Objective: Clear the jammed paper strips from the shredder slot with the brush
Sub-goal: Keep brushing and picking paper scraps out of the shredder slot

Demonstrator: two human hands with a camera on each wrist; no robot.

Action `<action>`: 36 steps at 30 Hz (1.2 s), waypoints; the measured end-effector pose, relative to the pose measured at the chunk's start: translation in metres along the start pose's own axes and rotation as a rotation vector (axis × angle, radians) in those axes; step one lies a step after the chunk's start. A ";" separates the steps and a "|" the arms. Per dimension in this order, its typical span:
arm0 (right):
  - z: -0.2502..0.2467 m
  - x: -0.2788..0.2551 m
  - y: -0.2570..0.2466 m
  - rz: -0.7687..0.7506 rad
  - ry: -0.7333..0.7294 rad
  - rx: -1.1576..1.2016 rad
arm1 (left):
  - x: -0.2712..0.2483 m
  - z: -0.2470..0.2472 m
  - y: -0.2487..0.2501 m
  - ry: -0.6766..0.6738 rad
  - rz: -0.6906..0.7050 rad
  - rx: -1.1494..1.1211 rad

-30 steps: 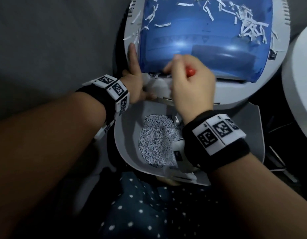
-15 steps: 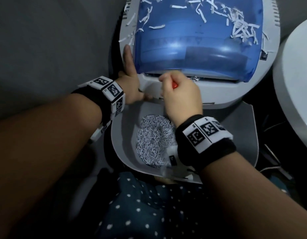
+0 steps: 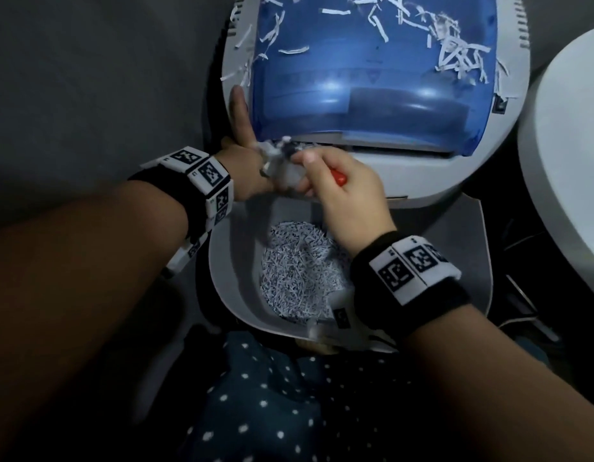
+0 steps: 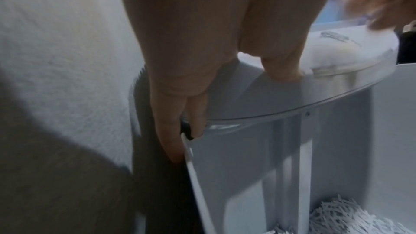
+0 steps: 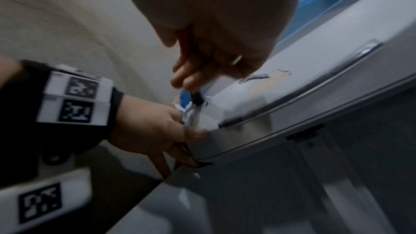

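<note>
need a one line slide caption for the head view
Right hand works a red-handled brush at the shredder slot while the left hand steadies its corner.

I count one shredder (image 3: 419, 175) filling the upper middle of the head view, with one blue cover (image 3: 372, 78). Two hands: left hand (image 3: 245, 168), right hand (image 3: 349, 195). One brush (image 3: 339, 177), red-handled. One bin (image 3: 235, 288) below, holding one heap of shreds (image 3: 299, 278). Loose strips (image 3: 455, 51) on the cover are too many to count.

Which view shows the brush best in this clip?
The right wrist view: the brush's dark tip meets the white scraps at the shredder's edge. The head view shows only a red bit of handle in the right hand; the left wrist view shows none.
</note>
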State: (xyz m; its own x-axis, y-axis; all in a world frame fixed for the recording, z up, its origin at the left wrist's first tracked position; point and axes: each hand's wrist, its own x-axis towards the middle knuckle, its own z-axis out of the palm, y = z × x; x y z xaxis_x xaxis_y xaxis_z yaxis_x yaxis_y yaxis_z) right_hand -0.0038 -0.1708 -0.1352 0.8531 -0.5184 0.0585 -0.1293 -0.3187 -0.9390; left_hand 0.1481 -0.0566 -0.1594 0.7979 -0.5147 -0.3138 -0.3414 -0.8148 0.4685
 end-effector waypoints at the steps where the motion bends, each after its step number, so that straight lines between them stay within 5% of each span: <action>1: -0.002 -0.002 -0.002 0.000 0.057 0.079 | -0.001 0.000 0.001 -0.014 -0.002 0.010; 5: -0.025 0.005 0.002 0.065 0.608 0.122 | -0.001 0.000 -0.008 0.030 0.033 -0.011; 6: -0.022 0.009 0.001 0.091 0.593 0.062 | 0.001 0.000 -0.011 0.026 0.023 -0.006; 8: -0.004 0.014 -0.002 0.120 0.329 -0.097 | 0.002 -0.001 -0.007 0.013 -0.005 -0.011; 11: 0.021 0.005 -0.007 0.030 -0.038 0.039 | 0.002 0.004 0.002 0.071 -0.050 -0.041; 14: -0.001 0.005 -0.003 0.102 0.236 0.356 | -0.001 0.001 -0.001 0.069 -0.025 -0.024; 16: -0.015 0.013 0.003 0.120 0.505 0.285 | 0.002 -0.001 -0.011 0.039 -0.018 0.003; 18: -0.005 0.021 0.002 0.107 0.404 0.075 | 0.003 0.000 -0.010 0.035 -0.029 -0.012; 20: 0.019 0.021 0.002 0.091 0.081 -0.051 | 0.001 0.004 -0.003 0.099 -0.048 -0.045; 22: 0.028 0.016 -0.003 0.083 -0.039 0.100 | -0.001 0.006 0.002 0.128 -0.053 -0.080; 25: -0.001 0.017 -0.002 0.125 0.266 0.414 | 0.001 0.002 -0.006 0.064 -0.016 -0.024; 27: -0.012 0.024 0.006 0.122 0.476 0.342 | 0.003 -0.001 -0.012 0.025 -0.016 -0.014; 28: -0.007 0.025 0.007 0.140 0.458 0.252 | 0.003 0.000 -0.012 0.025 -0.015 -0.021; 32: 0.023 0.016 0.003 0.066 -0.022 0.099 | 0.004 0.008 -0.002 0.142 -0.041 -0.084; 36: -0.009 0.021 -0.005 0.028 0.254 0.248 | 0.003 0.004 -0.009 0.088 0.002 -0.078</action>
State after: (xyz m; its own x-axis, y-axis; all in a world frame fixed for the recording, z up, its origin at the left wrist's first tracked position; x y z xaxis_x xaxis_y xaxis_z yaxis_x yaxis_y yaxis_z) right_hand 0.0103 -0.1879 -0.1262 0.6944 -0.7147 0.0843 0.0018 -0.1154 -0.9933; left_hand 0.1508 -0.0521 -0.1679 0.8391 -0.4879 -0.2406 -0.3060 -0.7891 0.5326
